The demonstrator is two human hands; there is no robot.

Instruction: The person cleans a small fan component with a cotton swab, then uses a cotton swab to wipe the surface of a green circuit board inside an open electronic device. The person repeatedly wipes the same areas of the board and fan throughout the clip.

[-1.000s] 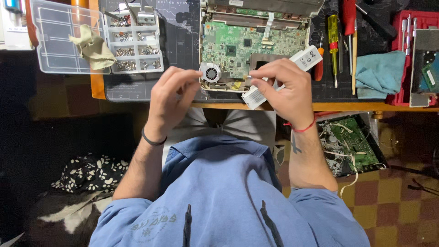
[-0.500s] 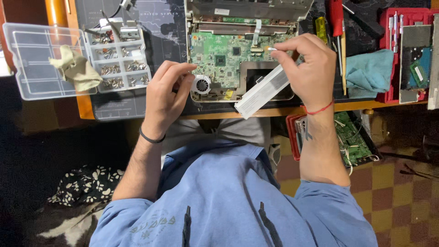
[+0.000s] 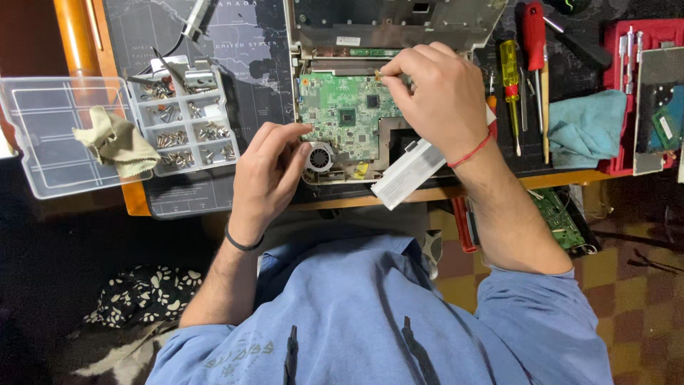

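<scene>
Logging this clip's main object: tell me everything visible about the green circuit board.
The circuit board is green, set with a dark square chip and small parts, lying flat in an opened grey laptop shell on the desk mat. A round fan sits at its lower left corner. The left hand has a fingertip on its left edge; the right hand covers its upper right, fingers pinched there.

Item pinched in right hand [image 3: 434, 96], too small to tell

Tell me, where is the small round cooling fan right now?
In the head view, the small round cooling fan sits at the green circuit board's lower left corner, just right of the left hand.
</scene>
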